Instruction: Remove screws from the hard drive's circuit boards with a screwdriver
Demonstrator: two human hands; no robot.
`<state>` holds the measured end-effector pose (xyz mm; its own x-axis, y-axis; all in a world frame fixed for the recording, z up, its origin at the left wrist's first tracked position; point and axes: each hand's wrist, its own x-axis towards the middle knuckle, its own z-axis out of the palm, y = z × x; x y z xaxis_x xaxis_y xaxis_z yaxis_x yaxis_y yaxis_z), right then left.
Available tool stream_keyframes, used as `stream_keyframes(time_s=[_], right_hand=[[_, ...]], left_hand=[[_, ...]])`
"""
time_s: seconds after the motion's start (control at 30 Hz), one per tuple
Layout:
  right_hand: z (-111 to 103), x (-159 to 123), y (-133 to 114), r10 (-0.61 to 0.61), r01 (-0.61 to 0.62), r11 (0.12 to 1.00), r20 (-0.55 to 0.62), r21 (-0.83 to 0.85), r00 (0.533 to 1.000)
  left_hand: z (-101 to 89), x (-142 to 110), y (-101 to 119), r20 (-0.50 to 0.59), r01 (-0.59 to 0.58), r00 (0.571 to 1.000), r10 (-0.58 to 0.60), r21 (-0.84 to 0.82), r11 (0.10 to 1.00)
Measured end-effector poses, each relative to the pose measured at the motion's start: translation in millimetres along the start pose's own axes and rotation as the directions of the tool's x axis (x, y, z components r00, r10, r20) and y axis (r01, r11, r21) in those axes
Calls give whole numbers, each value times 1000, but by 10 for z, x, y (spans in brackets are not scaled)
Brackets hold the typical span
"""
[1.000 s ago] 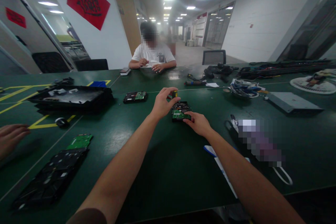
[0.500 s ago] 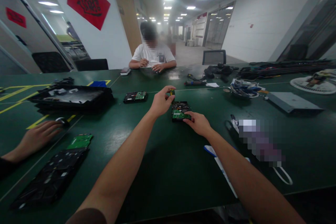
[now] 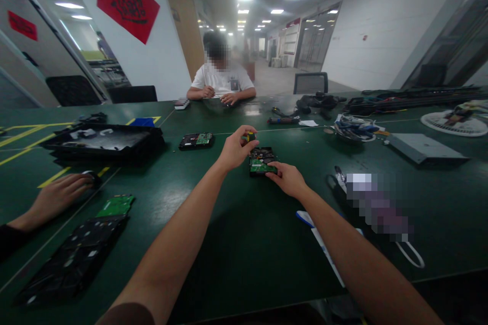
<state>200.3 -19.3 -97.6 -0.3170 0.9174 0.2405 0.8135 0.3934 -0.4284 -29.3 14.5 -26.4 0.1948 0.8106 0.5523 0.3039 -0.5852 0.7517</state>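
A hard drive point(image 3: 260, 166) with a green circuit board lies on the dark green table ahead of me. My right hand point(image 3: 286, 177) grips its near right corner, the thumb and fingers at the edge. Over the drive's far left part, my left hand point(image 3: 237, 149) pinches the black-and-yellow handle of a screwdriver point(image 3: 250, 136). Fingers and drive hide the screwdriver's tip, so whether it touches a screw cannot be made out. Left of my left hand, another hard drive point(image 3: 195, 140) lies apart on the table.
Stacked black trays point(image 3: 102, 139) stand left. Nearer are a large black casing point(image 3: 72, 256), a green board point(image 3: 116, 205) and a co-worker's hand point(image 3: 63, 194). Another person point(image 3: 223, 81) sits opposite. Right are bundled cables point(image 3: 354, 128), a grey metal box point(image 3: 425, 147) and a partly blurred-out item point(image 3: 377, 208).
My left hand has shifted slightly and its fingers have turned a little around the screwdriver handle. My right hand and the hard drive stay in place.
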Motion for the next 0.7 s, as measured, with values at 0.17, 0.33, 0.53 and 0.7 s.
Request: stream_keyframes(time_s=[0.17,0.33,0.53,0.7], right_hand=[[20,6,20,-6,6,1000,-16,-1,1000],[1,1,10,4,-4,1000,-4,-11,1000],[-6,-3,1,6,-6,1000,-4,-27,1000],[-12,1,-7,8,-8,999,1,-36,1000]], left_hand=[[31,-5,-2,25,-13,1000,13,-15,1000],[58,-17,-22,1,-45,999,45,74,996],[38,-19,27,-25,-160,985,173,276,948],[31,-9,37,-29,-150,985,168,327,933]])
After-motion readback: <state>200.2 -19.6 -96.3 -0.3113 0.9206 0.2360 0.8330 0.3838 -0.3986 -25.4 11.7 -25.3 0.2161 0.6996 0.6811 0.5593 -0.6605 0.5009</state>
